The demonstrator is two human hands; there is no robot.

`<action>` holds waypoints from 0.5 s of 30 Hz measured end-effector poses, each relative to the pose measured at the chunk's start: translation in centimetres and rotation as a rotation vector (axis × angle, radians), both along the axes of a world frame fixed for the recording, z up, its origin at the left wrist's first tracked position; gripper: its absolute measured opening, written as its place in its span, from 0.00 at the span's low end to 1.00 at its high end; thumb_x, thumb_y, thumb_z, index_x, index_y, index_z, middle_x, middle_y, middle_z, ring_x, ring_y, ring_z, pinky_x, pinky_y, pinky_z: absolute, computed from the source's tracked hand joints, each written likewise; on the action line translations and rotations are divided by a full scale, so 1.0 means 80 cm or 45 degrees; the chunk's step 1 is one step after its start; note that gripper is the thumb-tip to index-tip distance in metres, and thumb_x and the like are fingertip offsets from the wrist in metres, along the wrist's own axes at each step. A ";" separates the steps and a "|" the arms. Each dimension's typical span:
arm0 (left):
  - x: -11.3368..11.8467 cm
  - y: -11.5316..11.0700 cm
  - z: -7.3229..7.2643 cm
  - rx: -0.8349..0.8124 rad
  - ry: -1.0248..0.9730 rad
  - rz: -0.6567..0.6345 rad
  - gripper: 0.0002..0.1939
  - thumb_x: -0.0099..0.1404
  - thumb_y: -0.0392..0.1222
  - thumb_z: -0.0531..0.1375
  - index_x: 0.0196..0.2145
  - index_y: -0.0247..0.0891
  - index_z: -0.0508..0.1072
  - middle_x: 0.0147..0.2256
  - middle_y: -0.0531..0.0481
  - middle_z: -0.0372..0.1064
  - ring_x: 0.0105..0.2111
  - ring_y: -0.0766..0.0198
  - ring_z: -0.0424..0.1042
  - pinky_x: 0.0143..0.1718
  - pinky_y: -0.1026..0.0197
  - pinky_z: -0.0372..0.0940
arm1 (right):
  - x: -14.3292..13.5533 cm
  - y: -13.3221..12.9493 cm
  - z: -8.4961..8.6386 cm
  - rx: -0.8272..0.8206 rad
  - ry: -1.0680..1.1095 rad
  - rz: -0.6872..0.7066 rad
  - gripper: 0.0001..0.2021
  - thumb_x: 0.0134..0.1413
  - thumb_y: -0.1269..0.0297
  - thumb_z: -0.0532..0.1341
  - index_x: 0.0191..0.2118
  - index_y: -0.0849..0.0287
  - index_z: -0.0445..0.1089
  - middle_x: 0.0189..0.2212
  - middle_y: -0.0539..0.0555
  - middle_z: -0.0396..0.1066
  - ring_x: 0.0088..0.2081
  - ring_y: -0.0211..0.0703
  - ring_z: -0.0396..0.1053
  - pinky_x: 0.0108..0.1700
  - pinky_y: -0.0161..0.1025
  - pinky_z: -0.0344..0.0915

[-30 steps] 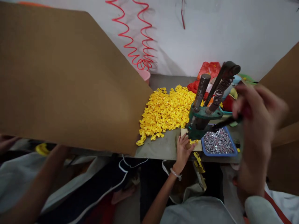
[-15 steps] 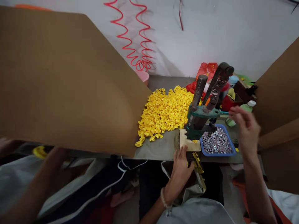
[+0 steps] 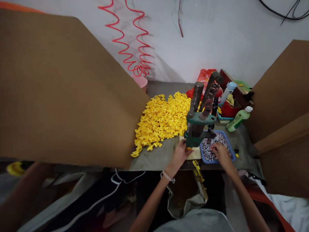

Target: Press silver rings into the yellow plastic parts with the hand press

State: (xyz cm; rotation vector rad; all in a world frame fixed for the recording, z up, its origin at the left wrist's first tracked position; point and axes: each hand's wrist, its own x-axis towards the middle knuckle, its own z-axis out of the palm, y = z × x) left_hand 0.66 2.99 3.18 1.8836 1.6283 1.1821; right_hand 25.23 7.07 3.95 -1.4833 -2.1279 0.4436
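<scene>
My left hand point(image 3: 180, 154) is at the base of a green hand press point(image 3: 198, 120), on a pale board point(image 3: 195, 155). Its fingers are closed on a yellow plastic part point(image 3: 189, 148), mostly hidden by the hand and the press. Over a blue tray point(image 3: 204, 158) of small shiny metal pieces point(image 3: 220, 139), my right hand point(image 3: 222, 154) dips with its fingertips pinched together among the pieces. What the pinch holds is too small to make out. Left of the press lies a large heap of yellow plastic parts point(image 3: 164, 117).
Cardboard panels stand left point(image 3: 72, 90) and right point(image 3: 285, 106). A green bottle point(image 3: 238, 119), a light-blue bottle point(image 3: 228, 91) and a red container point(image 3: 230, 109) sit behind the tray. An open bag point(image 3: 185, 196) hangs below the table edge. A co-worker's arm point(image 3: 26, 190) shows at lower left.
My right hand has come down from the raised position beside the press into the tray. My left hand has moved from lying on the board's front edge to the press base. The view has shifted slightly.
</scene>
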 end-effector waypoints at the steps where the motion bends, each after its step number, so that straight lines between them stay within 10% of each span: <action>1: -0.004 -0.007 0.002 0.003 -0.012 0.021 0.11 0.57 0.39 0.64 0.39 0.39 0.73 0.43 0.43 0.69 0.42 0.56 0.72 0.45 0.53 0.68 | 0.003 0.000 0.000 0.004 0.013 -0.007 0.09 0.55 0.65 0.56 0.30 0.59 0.72 0.32 0.55 0.71 0.36 0.43 0.67 0.43 0.41 0.63; 15: 0.002 -0.039 0.005 0.083 -0.166 0.324 0.12 0.63 0.47 0.60 0.42 0.40 0.70 0.39 0.46 0.72 0.41 0.56 0.72 0.45 0.54 0.67 | -0.009 -0.016 0.014 -0.243 0.557 -0.305 0.16 0.52 0.55 0.57 0.39 0.62 0.71 0.32 0.58 0.74 0.30 0.44 0.72 0.34 0.40 0.67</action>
